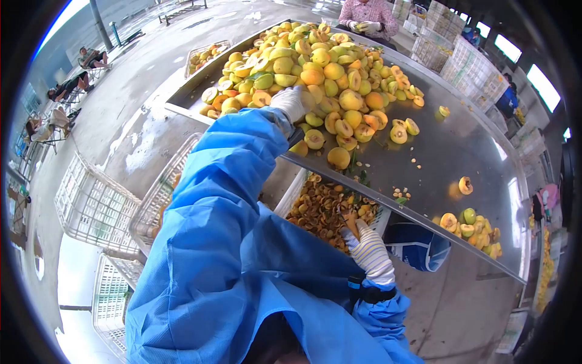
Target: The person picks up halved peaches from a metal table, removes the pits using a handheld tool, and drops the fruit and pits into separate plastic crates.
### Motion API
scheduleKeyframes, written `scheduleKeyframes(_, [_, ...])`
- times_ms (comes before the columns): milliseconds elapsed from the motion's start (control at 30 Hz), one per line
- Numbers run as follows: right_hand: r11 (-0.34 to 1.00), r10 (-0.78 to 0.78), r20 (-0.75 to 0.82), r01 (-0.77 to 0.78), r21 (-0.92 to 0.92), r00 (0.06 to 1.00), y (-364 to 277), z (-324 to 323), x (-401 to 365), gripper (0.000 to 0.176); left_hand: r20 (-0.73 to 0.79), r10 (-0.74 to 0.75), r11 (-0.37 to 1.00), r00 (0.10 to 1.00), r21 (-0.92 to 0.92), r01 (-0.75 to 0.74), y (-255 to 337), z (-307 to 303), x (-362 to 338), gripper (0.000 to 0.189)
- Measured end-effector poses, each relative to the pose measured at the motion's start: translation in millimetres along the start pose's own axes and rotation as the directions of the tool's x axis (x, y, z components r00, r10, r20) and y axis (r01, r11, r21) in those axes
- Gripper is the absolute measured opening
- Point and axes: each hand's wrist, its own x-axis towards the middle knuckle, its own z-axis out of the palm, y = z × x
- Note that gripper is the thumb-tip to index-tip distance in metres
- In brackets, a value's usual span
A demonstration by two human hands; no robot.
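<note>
A: Entry one, the left hand?
B: Left hand (292,102), white glove, blue sleeve; it lies on the near edge of the fruit pile (315,67); its fingers are buried among the fruit, so whether they grip anything cannot be told.

A: The pile itself?
B: Yellow-orange round fruit, whole and halved, heaped on the steel bench (448,151); the heap's long axis runs with the bench, from upper left down toward lower right; cut halves (314,139) lie at its near fringe, faces up.

A: Entry two?
B: Right hand (370,249), striped glove, fingers pointing up and left into the crate of pits (315,206); an orange scrap sits at the fingertips, held or merely touched, I cannot tell; the crate stands below the bench's near edge, just beside the blue sleeve.

A: Sundries?
B: Loose pits (400,193) on bare steel; a small heap (470,224) at the bench's right end, well apart from the main pile; white crates (91,206) on the floor at left; a second person (367,15) at the far end, gloved hands together.
</note>
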Motion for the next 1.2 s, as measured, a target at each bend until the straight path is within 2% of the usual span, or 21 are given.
scheduleKeyframes(100, [1.000, -0.014, 0.027, 0.013, 0.013, 1.000, -1.6, -2.1, -0.3, 0.081, -0.012, -0.169, 0.983, 0.986, 0.075, 0.169, 6.6, 5.3, 13.5, 0.079])
scheduleKeyframes(133, [1.000, -0.018, 0.040, 0.018, 0.016, 0.999, -2.2, -2.9, 1.1, 0.080, -0.030, -0.149, 0.986, 0.988, 0.073, 0.151, 4.7, 3.2, 13.1, 0.075])
scheduleKeyframes(200, [0.999, -0.045, 0.012, 0.044, 0.030, 0.999, -2.3, -0.4, 2.4, 0.073, 0.093, -0.090, 0.994, 0.992, 0.070, 0.084, 0.7, -3.3, 10.1, 0.066])
scheduleKeyframes(267, [0.994, -0.068, -0.021, 0.069, 0.082, 0.997, -3.9, 1.5, 5.1, 0.069, -0.081, -0.018, 0.999, 0.997, -0.033, 0.015, -5.1, 3.1, -6.8, 0.062])
scheduleKeyframes(300, [0.989, -0.134, -0.096, 0.140, 0.056, 0.986, -0.2, 6.6, 7.1, 0.057, -0.173, 0.016, 0.996, 0.985, -0.079, -0.030, -6.2, 8.2, -15.3, 0.060])
scheduleKeyframes(333, [0.984, -0.155, -0.132, 0.164, 0.064, 0.979, -1.8, 6.9, 6.9, 0.056, -0.275, 0.089, 0.989, 0.957, -0.090, -0.118, -7.6, 17.7, -22.1, 0.059])
scheduleKeyframes(367, [0.980, -0.173, -0.167, 0.187, 0.072, 0.971, -4.6, 7.1, 7.6, 0.055, -0.254, 0.066, 0.925, 0.965, -0.347, -0.155, -9.7, 26.6, -27.4, 0.057])
scheduleKeyframes(400, [0.975, -0.186, -0.199, 0.205, 0.082, 0.962, -6.3, 8.8, 6.9, 0.054, -0.218, 0.047, 0.796, 0.975, -0.581, -0.168, -10.8, 33.8, -36.1, 0.056])
scheduleKeyframes(433, [0.955, -0.232, -0.305, 0.276, 0.111, 0.924, -5.4, 14.7, 7.3, 0.047, -0.163, 0.021, 0.493, 0.986, -0.857, -0.152, -2.7, 35.4, -51.4, 0.053])
scheduleKeyframes(467, [0.944, -0.218, -0.339, 0.286, 0.165, 0.915, -6.4, 18.1, 7.5, 0.045, -0.092, 0.016, 0.109, 0.996, -0.990, -0.093, 6.7, 39.4, -70.2, 0.050])
scheduleKeyframes(500, [0.931, -0.199, -0.366, 0.292, 0.219, 0.909, -8.7, 20.5, 7.8, 0.043, 0.092, 0.075, -0.146, 0.993, -0.984, 0.102, 26.2, 17.2, -103.5, 0.052])
scheduleKeyframes(533, [0.916, -0.175, -0.387, 0.294, 0.273, 0.905, -10.8, 22.4, 7.1, 0.040, 0.157, 0.074, -0.296, 0.985, -0.940, 0.172, 41.4, 7.8, -129.0, 0.055])
scheduleKeyframes(600, [0.905, -0.189, -0.444, 0.331, 0.267, 0.876, -26.2, 18.8, 4.7, 0.035, 0.237, 0.115, -0.447, 0.965, -0.855, 0.263, 56.0, 14.3, -163.5, 0.056])
scheduleKeyframes(667, [0.896, -0.258, -0.526, 0.405, 0.185, 0.811, -39.8, 13.4, 3.2, 0.035, 0.421, 0.112, -0.487, 0.900, -0.766, 0.419, 65.2, 24.2, -183.9, 0.058])
scheduleKeyframes(733, [0.938, -0.208, -0.448, 0.307, 0.160, 0.870, -35.1, 17.6, 0.5, 0.033, 0.450, 0.121, -0.462, 0.885, -0.764, 0.451, 77.7, 27.0, -204.4, 0.063])
scheduleKeyframes(800, [0.964, -0.192, -0.426, 0.250, 0.085, 0.884, -31.1, 23.4, 2.5, 0.032, 0.392, 0.159, -0.366, 0.906, -0.829, 0.423, 83.0, 26.4, -214.5, 0.064])
scheduleKeyframes(833, [0.958, -0.260, -0.473, 0.287, -0.016, 0.842, -29.7, 26.0, 3.8, 0.031, 0.358, 0.167, -0.309, 0.919, -0.866, 0.393, 82.3, 32.0, -216.8, 0.064])
scheduleKeyframes(900, [0.961, -0.271, -0.484, 0.263, -0.086, 0.832, -29.3, 28.5, 2.8, 0.030, 0.306, 0.157, -0.225, 0.939, -0.915, 0.335, 85.7, 36.4, -220.3, 0.062])
scheduleKeyframes(1000, [0.968, -0.251, -0.468, 0.206, -0.147, 0.848, -28.5, 29.5, 2.5, 0.029, 0.268, 0.136, -0.174, 0.954, -0.941, 0.289, 88.9, 38.5, -223.4, 0.062])
scheduleKeyframes(1200, [0.974, -0.183, -0.373, 0.116, -0.194, 0.910, -26.4, 27.4, 2.6, 0.030, 0.298, 0.159, -0.151, 0.941, -0.935, 0.322, 90.0, 34.3, -226.1, 0.050])
